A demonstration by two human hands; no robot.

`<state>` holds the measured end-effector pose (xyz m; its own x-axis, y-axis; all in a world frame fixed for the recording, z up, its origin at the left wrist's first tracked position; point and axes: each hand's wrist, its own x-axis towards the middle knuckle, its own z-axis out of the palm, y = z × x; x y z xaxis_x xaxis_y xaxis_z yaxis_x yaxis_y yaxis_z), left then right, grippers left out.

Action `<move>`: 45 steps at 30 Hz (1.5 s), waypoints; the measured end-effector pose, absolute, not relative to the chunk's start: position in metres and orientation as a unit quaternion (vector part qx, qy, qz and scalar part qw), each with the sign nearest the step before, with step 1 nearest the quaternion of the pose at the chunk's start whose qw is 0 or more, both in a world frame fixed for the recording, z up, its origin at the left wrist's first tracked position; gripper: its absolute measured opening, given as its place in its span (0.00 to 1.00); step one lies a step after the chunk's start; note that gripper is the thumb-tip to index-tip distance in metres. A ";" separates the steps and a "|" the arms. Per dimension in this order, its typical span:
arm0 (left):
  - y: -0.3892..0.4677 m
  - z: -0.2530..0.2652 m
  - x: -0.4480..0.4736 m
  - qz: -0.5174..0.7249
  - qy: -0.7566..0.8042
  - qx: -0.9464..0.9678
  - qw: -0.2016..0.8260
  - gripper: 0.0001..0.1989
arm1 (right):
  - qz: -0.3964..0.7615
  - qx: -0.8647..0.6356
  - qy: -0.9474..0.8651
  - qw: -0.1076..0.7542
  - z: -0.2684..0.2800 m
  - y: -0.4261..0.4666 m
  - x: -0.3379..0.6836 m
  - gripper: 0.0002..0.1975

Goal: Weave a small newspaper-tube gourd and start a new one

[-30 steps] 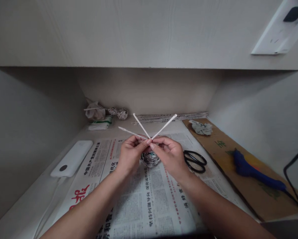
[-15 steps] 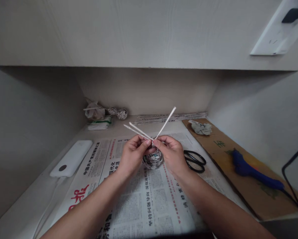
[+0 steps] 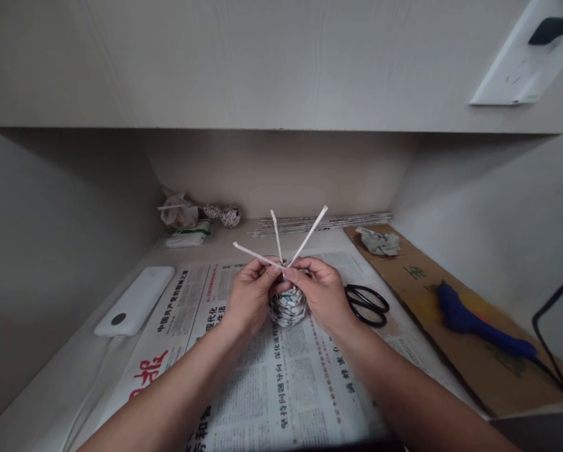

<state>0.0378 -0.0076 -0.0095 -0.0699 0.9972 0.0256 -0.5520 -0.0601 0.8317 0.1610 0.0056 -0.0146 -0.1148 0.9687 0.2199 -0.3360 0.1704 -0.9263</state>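
Note:
A rounded piece woven from rolled newspaper strips (image 3: 289,309) hangs between my hands, just above the spread newspaper (image 3: 257,389). Three white paper tubes fan out from its top: a left paper tube (image 3: 255,253), a middle paper tube (image 3: 276,231) and a right paper tube (image 3: 309,236). My left hand (image 3: 252,290) is closed, thumb and fingers pinching near the base of the left tube. My right hand (image 3: 321,290) is closed too, its thumb pressing where the tubes meet. The fingers partly hide the top of the weave.
Black-handled scissors (image 3: 368,306) lie right of my right hand. A blue glue gun (image 3: 479,323) and a crumpled grey lump (image 3: 379,242) rest on cardboard (image 3: 415,301). A white power bank (image 3: 135,301) sits left. Behind are paper tubes (image 3: 304,225) and another woven piece (image 3: 222,215).
One white tube has swung from the left side to nearly upright in the middle. The woven piece and both hands have shifted slightly, and more of the weave shows below the fingers.

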 end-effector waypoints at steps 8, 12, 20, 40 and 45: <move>-0.016 -0.012 0.046 0.660 0.361 0.383 0.536 0.09 | 0.532 -0.334 -0.510 0.588 -0.016 0.007 0.161 0.06; -0.021 -0.014 0.047 0.664 0.367 0.405 0.510 0.09 | 0.480 -0.344 -0.527 0.611 -0.017 0.007 0.161 0.05; -0.017 -0.010 0.046 0.681 0.367 0.369 0.516 0.09 | 0.315 -0.364 -0.645 0.593 -0.006 -0.001 0.165 0.04; -0.016 -0.007 0.043 0.664 0.362 0.382 0.531 0.08 | 0.361 -0.348 -0.629 0.594 -0.004 0.005 0.172 0.02; -0.017 -0.006 0.044 0.654 0.380 0.393 0.523 0.09 | 0.376 -0.370 -0.608 0.594 0.003 -0.001 0.173 0.05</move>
<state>0.0436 -0.0174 -0.0059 -0.1446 0.9825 0.1176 -0.3851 -0.1653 0.9080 0.1728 -0.0012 0.0027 -0.0212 0.8957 0.4441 0.0039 0.4443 -0.8959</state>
